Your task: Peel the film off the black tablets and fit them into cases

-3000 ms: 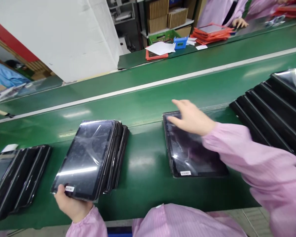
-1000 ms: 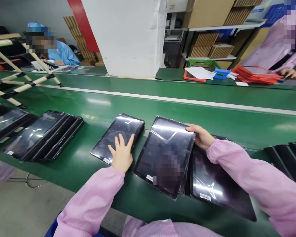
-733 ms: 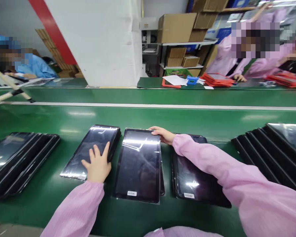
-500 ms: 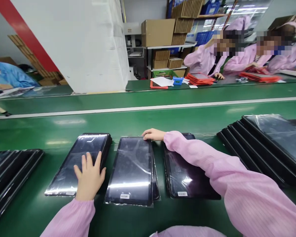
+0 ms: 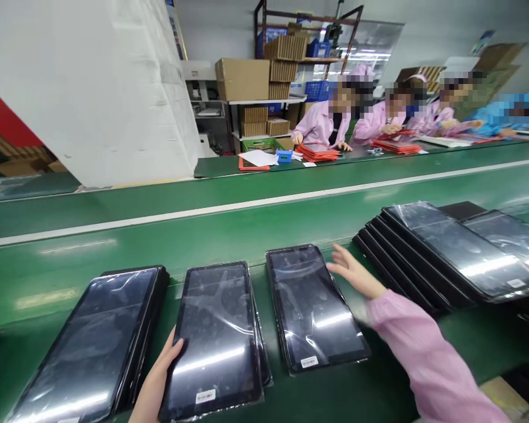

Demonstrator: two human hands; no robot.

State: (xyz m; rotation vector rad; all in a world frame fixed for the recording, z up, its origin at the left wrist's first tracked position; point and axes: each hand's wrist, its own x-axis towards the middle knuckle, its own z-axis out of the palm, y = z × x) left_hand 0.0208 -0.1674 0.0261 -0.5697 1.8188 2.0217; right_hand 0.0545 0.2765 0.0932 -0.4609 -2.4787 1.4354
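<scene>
In the head view, the middle tablet [image 5: 216, 335], film-covered with a white label, lies over another whose right edge shows. My left hand [image 5: 158, 373] grips its left edge, thumb on top; the other fingers are mostly hidden. To the right lies another film-covered tablet [image 5: 312, 311], its stack edge just visible. My right hand [image 5: 355, 271] is beside that tablet's upper right edge, fingers apart and holding nothing. Left of my left hand sits a stack of tablets [image 5: 92, 341].
A fanned stack of black tablets [image 5: 449, 252] stands at right on the green work surface [image 5: 229, 235]. Beyond the white strip [image 5: 247, 202], people in pink work near red-edged stacks [image 5: 317, 153], a blue holder [image 5: 284, 155] and papers [image 5: 258, 157]. A white-wrapped pillar [image 5: 127, 88] rises at left.
My left hand has gone from the left stack to the middle tablet's left edge. My right hand has left that tablet's top and moved right, past the right tablet. The view has turned right.
</scene>
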